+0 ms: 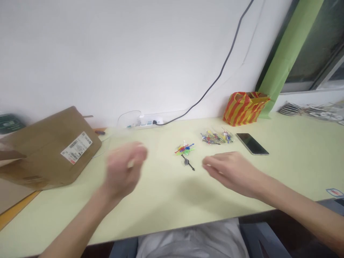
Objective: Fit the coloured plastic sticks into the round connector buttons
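Note:
My left hand point(125, 168) hovers above the pale yellow-green table point(166, 200), smeared by motion, so its fingers cannot be read. My right hand point(228, 170) reaches leftward low over the table, fingers stretched out and close together, holding nothing I can see. Just left of its fingertips lies a small black pick point(187, 163). Behind that is a small heap of coloured plastic picks point(185, 148). A clear bag with several more coloured picks point(217, 137) lies further right.
A black phone point(252, 143) lies right of the bag. A red-and-yellow striped bag point(245, 107) stands by the wall. A brown cardboard package point(51, 148) sits at the left. A white power strip point(146, 122) with a black cable lies along the wall.

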`<control>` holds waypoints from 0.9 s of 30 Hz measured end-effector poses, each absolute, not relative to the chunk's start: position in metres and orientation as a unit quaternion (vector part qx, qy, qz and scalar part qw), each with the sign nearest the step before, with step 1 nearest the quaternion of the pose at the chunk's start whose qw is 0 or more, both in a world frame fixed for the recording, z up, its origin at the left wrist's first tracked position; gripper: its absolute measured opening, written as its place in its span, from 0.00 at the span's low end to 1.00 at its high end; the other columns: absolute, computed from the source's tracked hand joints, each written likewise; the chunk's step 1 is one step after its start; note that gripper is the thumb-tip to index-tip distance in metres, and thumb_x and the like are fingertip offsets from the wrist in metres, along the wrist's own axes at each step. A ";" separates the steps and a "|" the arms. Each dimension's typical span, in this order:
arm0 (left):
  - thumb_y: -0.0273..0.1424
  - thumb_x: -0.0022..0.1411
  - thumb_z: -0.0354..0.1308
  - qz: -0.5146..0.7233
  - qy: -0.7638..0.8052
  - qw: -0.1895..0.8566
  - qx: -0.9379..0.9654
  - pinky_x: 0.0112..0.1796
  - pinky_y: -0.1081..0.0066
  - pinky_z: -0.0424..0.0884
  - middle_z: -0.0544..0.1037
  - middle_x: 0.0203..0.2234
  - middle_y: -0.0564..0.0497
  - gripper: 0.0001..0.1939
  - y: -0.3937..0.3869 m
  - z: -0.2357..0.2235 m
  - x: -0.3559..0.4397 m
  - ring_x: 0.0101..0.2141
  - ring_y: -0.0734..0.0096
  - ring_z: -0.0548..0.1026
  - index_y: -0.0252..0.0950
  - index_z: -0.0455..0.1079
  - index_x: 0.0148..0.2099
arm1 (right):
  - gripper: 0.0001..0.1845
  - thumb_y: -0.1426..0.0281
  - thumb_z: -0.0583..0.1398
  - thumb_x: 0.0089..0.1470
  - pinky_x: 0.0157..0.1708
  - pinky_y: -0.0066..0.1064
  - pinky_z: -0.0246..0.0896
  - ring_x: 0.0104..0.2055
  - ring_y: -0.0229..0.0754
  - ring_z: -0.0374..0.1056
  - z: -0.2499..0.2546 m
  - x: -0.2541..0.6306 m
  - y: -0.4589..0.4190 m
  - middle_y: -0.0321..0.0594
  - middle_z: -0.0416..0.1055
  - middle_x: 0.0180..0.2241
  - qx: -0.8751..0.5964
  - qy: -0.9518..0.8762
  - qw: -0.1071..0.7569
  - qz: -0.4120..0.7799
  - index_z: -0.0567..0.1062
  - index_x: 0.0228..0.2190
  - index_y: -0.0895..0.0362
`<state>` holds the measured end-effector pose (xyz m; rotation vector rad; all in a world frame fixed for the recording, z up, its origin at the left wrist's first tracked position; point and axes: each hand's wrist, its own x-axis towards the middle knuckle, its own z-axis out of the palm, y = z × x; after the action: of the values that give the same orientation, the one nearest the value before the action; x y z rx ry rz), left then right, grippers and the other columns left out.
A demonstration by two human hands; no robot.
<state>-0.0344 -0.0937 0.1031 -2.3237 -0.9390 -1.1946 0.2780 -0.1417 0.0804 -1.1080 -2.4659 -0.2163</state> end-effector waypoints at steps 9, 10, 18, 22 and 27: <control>0.35 0.76 0.46 -0.118 -0.345 0.059 -0.929 0.34 0.65 0.71 0.82 0.36 0.48 0.15 -0.022 -0.009 0.027 0.35 0.61 0.81 0.36 0.66 0.57 | 0.15 0.68 0.51 0.68 0.29 0.29 0.47 0.29 0.40 0.66 -0.008 0.254 -0.035 0.39 0.74 0.28 -0.528 -0.834 0.125 0.101 0.74 0.33 0.57; 0.36 0.76 0.46 -0.125 -0.346 0.036 -0.929 0.37 0.65 0.73 0.82 0.40 0.46 0.17 -0.022 -0.017 0.026 0.39 0.59 0.82 0.37 0.64 0.61 | 0.14 0.67 0.51 0.68 0.30 0.28 0.48 0.28 0.39 0.65 -0.013 0.257 -0.034 0.38 0.73 0.27 -0.523 -0.830 0.151 0.124 0.74 0.35 0.57; 0.42 0.74 0.51 -0.158 -0.318 -0.034 -0.934 0.42 0.65 0.74 0.79 0.45 0.46 0.16 -0.021 -0.030 0.027 0.45 0.60 0.79 0.39 0.68 0.56 | 0.15 0.76 0.56 0.61 0.36 0.28 0.54 0.34 0.38 0.67 -0.018 0.266 -0.040 0.40 0.77 0.37 -0.444 -0.847 0.212 0.199 0.79 0.45 0.56; 0.42 0.72 0.55 -0.163 -0.313 -0.038 -0.935 0.42 0.66 0.73 0.78 0.44 0.48 0.15 -0.024 -0.029 0.028 0.45 0.62 0.78 0.39 0.67 0.54 | 0.13 0.76 0.56 0.60 0.35 0.28 0.54 0.33 0.38 0.65 -0.015 0.265 -0.043 0.38 0.73 0.32 -0.414 -0.857 0.215 0.217 0.79 0.43 0.57; 0.40 0.69 0.58 -0.164 -0.319 -0.042 -0.933 0.36 0.68 0.70 0.77 0.40 0.50 0.11 -0.033 -0.026 0.032 0.39 0.63 0.77 0.38 0.67 0.46 | 0.09 0.76 0.57 0.62 0.37 0.28 0.55 0.36 0.39 0.64 -0.012 0.259 -0.049 0.40 0.70 0.33 -0.368 -0.878 0.219 0.215 0.77 0.38 0.59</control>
<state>0.0320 -0.0331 -0.0264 -3.0108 -1.0295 -0.5287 0.2595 -0.0494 -0.0118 -1.0174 -2.4288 0.5938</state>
